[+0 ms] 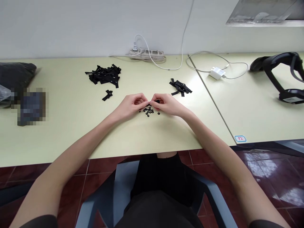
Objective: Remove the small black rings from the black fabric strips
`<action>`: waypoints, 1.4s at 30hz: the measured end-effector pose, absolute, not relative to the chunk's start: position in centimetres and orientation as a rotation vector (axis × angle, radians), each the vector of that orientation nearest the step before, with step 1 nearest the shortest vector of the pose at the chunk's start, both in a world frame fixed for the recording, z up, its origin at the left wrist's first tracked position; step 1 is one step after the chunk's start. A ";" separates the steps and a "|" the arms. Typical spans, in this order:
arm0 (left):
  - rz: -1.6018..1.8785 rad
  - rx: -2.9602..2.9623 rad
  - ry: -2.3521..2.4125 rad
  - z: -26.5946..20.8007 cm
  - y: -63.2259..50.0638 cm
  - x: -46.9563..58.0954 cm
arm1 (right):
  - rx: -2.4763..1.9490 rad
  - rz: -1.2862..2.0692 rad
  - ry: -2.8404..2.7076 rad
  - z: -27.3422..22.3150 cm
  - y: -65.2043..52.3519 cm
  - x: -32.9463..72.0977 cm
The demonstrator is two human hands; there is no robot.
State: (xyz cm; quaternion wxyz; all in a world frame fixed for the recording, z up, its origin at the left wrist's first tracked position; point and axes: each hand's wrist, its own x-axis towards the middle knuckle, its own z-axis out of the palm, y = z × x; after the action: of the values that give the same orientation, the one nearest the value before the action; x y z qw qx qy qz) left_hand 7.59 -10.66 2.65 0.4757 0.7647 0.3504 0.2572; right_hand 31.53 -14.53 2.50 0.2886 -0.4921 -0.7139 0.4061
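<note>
My left hand (135, 104) and my right hand (168, 104) meet fingertip to fingertip above the middle of the table. Both are closed in a pinch on a short black strip (157, 101), which looks like fabric and is mostly hidden by my fingers. Whether a small part is also pinched with it, I cannot tell. Just below my fingertips, several small black rings (150, 111) lie scattered on the table. Beyond my right hand is a small pile of black strips (180, 87). Farther off to the left lies a larger heap of similar strips (104, 75), with a few strips (107, 95) apart from it.
A power strip (147, 54) with white cables sits against the wall. At the right are a white charger (217, 73) and a black headset-like strap frame (273, 72). A dark plastic bag (16, 77) and a blurred-out item (32, 107) occupy the left side. A seam divides the tables (213, 104).
</note>
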 end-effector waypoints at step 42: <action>0.454 2.057 1.813 4.3 -2.1 -3.6 | -1.774 0.006 -1.435 -2.9 -7.6 42.5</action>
State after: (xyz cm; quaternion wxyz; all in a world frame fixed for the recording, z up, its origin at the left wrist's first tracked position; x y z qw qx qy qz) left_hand -3.65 -2.13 4.33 0.1800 0.7281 0.6416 0.1606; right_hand 42.49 -7.63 -2.92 0.4166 -0.7067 -0.5718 0.0025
